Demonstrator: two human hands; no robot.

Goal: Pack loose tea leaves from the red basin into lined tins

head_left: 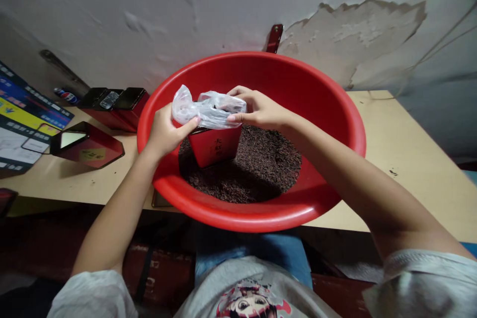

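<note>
While our left hand (163,127) and right hand (262,109) grasp a crinkled, translucent plastic bag (213,110), we see below them a red, angular tin (215,148).

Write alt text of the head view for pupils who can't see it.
A person's left hand and right hand hold a plastic bag atop a red tin, which rests on dark loose material in a large red basin on a table.

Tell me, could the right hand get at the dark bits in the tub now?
Probably yes: the right hand is over the tub, where the dark bits lie uncovered beside the tin, though it may need to release the bag first.
</note>
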